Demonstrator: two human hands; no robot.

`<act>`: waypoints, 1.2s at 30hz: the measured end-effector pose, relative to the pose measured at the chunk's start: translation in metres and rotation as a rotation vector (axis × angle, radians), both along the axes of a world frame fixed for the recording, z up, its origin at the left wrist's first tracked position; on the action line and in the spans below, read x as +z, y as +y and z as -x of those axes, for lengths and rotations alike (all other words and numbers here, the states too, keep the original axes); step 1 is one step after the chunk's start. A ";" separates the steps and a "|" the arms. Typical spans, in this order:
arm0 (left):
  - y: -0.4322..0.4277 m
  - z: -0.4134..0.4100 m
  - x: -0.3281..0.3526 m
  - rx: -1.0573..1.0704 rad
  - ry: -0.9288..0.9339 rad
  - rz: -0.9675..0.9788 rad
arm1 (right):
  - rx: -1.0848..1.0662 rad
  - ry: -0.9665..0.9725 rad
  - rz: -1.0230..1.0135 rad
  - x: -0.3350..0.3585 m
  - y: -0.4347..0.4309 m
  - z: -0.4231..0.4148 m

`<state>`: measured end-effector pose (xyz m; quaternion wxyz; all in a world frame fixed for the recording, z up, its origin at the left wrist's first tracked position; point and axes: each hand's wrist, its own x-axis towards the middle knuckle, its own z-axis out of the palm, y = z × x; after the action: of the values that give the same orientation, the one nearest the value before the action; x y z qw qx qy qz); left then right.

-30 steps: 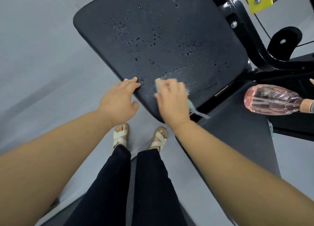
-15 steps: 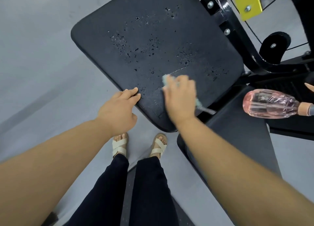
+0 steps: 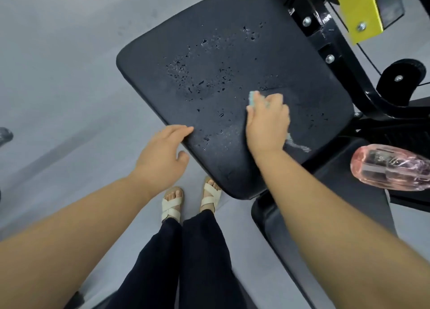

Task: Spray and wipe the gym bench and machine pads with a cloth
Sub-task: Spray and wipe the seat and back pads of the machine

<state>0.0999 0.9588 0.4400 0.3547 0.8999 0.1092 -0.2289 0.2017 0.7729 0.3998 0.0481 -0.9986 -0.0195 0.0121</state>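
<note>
Steadying the near edge of the pad (image 3: 232, 167) at mid-frame, the left hand (image 3: 160, 155) lies flat, fingers relaxed. Just beyond, the right hand (image 3: 267, 125) clutches the teal cloth (image 3: 253, 98) in curled fingers against the surface. Spraying looks done, wiping barely begun: droplets (image 3: 186, 76) bead the upper middle. A pink spray bottle (image 3: 391, 167) lies at right.

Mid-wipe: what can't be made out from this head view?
Head view:
Cloth: mostly hidden under the right hand; its trailing end is blurred.
Spray bottle: nozzle end cut off by the right frame edge.
Lower pad: partly covered by the right forearm.
</note>
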 end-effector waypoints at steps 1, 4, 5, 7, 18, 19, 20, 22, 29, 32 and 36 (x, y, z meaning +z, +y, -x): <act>0.001 -0.002 -0.003 0.048 -0.025 -0.035 | 0.136 -0.016 -0.022 -0.003 0.019 0.020; 0.004 -0.008 -0.009 0.086 0.020 -0.144 | 0.580 0.056 -0.096 -0.002 0.037 0.063; 0.003 -0.012 -0.009 0.081 0.062 -0.156 | 0.729 0.064 -0.124 0.001 0.029 0.056; 0.001 -0.015 -0.007 0.059 0.136 -0.167 | 0.894 0.034 -0.108 0.005 0.004 0.019; -0.007 -0.021 -0.006 0.221 0.127 -0.151 | 0.357 0.012 -0.073 -0.008 0.043 0.014; -0.006 -0.020 -0.007 0.281 0.106 -0.112 | 0.526 0.045 -0.084 -0.006 0.057 0.038; -0.005 -0.019 -0.009 0.336 0.085 -0.068 | 0.682 0.078 -0.088 -0.004 0.063 0.054; -0.001 -0.020 -0.011 0.385 0.051 -0.010 | 0.943 0.116 -0.153 -0.006 0.057 0.044; 0.009 -0.030 -0.011 0.441 0.062 0.014 | 0.341 0.007 -0.057 -0.013 -0.003 -0.117; 0.010 -0.037 -0.009 0.517 0.070 0.025 | 0.150 0.069 -0.022 -0.017 0.031 -0.093; 0.012 -0.046 -0.007 0.656 0.077 0.071 | 0.679 0.042 -0.164 -0.017 0.083 -0.006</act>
<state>0.1461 0.9710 0.4329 0.4365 0.7945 0.3985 -0.1397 0.2074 0.8555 0.3830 0.1216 -0.9275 -0.3505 0.0463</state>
